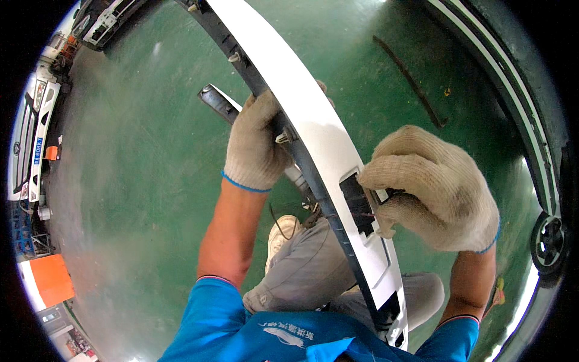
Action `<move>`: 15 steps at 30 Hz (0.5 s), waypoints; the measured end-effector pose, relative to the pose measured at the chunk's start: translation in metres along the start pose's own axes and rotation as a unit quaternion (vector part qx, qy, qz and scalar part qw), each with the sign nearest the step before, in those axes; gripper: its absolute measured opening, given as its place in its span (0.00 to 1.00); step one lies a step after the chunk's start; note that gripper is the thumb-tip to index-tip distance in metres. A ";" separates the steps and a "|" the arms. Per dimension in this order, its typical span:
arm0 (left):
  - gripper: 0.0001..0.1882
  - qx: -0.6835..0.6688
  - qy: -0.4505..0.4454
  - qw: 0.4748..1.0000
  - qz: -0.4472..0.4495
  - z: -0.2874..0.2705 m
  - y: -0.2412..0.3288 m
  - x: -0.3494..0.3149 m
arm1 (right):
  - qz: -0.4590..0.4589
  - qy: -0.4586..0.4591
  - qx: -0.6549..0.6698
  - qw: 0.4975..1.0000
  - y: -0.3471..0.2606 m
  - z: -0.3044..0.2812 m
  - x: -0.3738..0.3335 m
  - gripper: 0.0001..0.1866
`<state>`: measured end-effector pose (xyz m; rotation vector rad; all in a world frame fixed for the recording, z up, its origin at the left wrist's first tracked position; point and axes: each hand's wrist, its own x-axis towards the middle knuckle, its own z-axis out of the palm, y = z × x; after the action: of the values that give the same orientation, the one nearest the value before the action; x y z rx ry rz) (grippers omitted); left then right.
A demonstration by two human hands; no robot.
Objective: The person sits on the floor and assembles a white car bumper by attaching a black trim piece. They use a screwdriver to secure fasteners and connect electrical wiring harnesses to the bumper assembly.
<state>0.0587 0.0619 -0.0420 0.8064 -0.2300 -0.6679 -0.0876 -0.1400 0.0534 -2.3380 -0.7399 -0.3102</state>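
A long, curved white car trim panel (pixel 289 72) runs from the top of the view down to my lap, its dark inner edge facing left and carrying several pale clips (pixel 282 138). My left hand (pixel 256 133), in a beige knitted glove, wraps round it, fingertips showing past the far edge. Lower down, a rectangular cutout (pixel 356 202) opens in the panel, with a thin wire inside. At its right side my gloved right hand (pixel 431 187) is closed in a pinch; a small dark bit shows between the fingers, mostly hidden.
Behind my left hand, another white-and-dark part (pixel 220 104) sticks out. A dark strip (pixel 410 81) lies on the green floor (pixel 139 181). Vehicle front parts (pixel 36 139) and an orange-and-white box (pixel 48 280) line the left; a car (pixel 537 151) stands along the right.
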 end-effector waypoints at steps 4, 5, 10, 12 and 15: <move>0.27 0.001 0.009 1.000 -0.006 -0.002 -0.002 0.001 | 0.038 -0.007 0.102 0.994 0.008 0.008 -0.010 0.18; 0.26 0.003 0.014 1.000 -0.010 -0.001 -0.002 0.001 | 0.029 0.003 0.096 0.995 0.009 0.011 -0.011 0.18; 0.25 -0.001 0.051 0.998 -0.021 0.010 -0.003 0.001 | 0.039 0.004 0.084 0.996 0.004 0.010 -0.011 0.16; 0.24 0.027 0.058 0.998 -0.014 0.014 0.000 -0.002 | 0.053 -0.003 0.089 0.995 0.003 0.009 -0.011 0.14; 0.24 0.031 0.076 0.996 -0.017 0.012 -0.002 -0.004 | 0.044 0.007 0.089 0.995 0.006 0.013 -0.011 0.14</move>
<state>0.0495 0.0560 -0.0348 0.9182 -0.0991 -0.6306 -0.0924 -0.1399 0.0363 -2.1902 -0.6291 -0.2120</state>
